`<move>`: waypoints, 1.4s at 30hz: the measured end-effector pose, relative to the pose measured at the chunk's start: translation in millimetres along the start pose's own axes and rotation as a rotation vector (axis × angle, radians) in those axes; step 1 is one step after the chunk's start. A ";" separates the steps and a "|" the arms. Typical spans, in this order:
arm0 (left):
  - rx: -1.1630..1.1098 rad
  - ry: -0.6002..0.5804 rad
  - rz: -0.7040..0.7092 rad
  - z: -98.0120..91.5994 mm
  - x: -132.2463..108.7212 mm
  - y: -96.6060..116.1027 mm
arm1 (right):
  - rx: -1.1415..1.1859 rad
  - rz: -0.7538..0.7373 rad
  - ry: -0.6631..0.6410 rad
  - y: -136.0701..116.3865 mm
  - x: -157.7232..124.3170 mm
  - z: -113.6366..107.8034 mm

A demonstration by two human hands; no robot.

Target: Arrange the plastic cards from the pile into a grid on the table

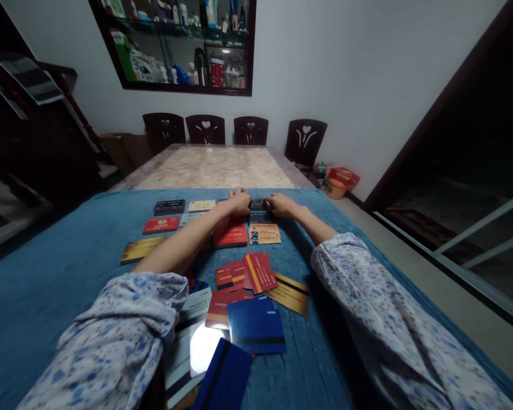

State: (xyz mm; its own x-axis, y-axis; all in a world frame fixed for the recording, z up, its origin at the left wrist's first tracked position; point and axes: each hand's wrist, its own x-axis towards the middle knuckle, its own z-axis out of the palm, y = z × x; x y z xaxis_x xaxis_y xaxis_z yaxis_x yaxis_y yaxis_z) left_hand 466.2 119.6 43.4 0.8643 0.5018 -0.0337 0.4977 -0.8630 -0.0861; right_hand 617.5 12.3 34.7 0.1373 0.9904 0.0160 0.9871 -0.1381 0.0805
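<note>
A dark card (pixel 259 203) is gripped at its two short ends, one end by the left hand (pixel 238 203) and the other by the right hand (pixel 281 205), so that it spans the small gap between them. The fingers of both hands are curled narrowly about the card's ends. Whether the card is lifted or lies flat on the blue cloth (pixel 68 273) cannot be told.

Just on the near side of the hands, an orange card (pixel 264 234) printed with a small figure is laid flat, and a bright red card (pixel 231 235) is set beside it, under the left forearm. Out to the left of the left hand, a pale yellow card (pixel 201 205) and then a black card (pixel 170 206) are lined up in a row. A red card (pixel 161 225) and a gold card (pixel 142 249) are placed nearer and further left.

Between the forearms, well back from the hands, a loose heap of cards (pixel 260 272) is spread, several overlapping. A blue card (pixel 256 324) with a dark stripe is seen at its near edge. Both arms are covered by flowered sleeves (pixel 367 296) up to the forearms.

Beyond the hands the cloth ends and a bare stone tabletop (pixel 214 168) is exposed. Four dark chairs (pixel 206 130) are ranged at its far side, and a glazed wall cabinet (pixel 179 42) filled with bottles is hung above them.
</note>
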 end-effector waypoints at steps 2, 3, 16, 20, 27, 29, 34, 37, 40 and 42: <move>0.033 0.013 0.016 0.9 -1.9 -1.1 | 0.011 0.003 0.005 0.9 -0.4 1.0; 0.042 0.024 0.027 1.1 -3.5 -1.6 | 0.013 0.003 0.008 1.4 -0.9 1.5; 0.000 0.133 0.134 -14.5 -54.9 8.9 | -0.018 0.041 0.045 -7.5 -34.7 -12.3; -0.037 0.144 0.153 -13.4 -72.6 13.6 | -0.021 0.012 0.080 -18.3 -50.8 -20.1; -0.039 0.183 0.165 -7.9 -110.2 20.4 | -0.035 -0.029 0.103 -36.0 -81.4 -27.9; -0.067 0.193 0.165 -7.7 -121.3 22.2 | -0.035 -0.042 0.116 -41.3 -91.2 -28.7; -0.083 0.194 0.177 -8.5 -148.5 28.3 | -0.010 -0.063 0.117 -54.2 -116.0 -28.5; -0.093 0.193 0.201 -7.0 -163.3 33.3 | 0.000 -0.077 0.120 -61.1 -130.4 -26.8; -0.093 0.169 0.223 -3.7 -174.9 39.0 | 0.008 -0.085 0.132 -67.4 -143.6 -25.2; -0.095 0.167 0.228 -0.7 -180.1 42.9 | 0.012 -0.086 0.135 -71.7 -151.4 -24.6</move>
State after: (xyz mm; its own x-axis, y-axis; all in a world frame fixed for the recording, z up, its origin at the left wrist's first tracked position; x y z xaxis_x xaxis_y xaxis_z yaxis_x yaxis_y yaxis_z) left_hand 331.9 -7.9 46.4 0.9507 0.2844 0.1236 0.2867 -0.9580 -0.0010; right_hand 523.9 -127.9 51.0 0.0407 0.9888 0.1433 0.9958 -0.0520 0.0759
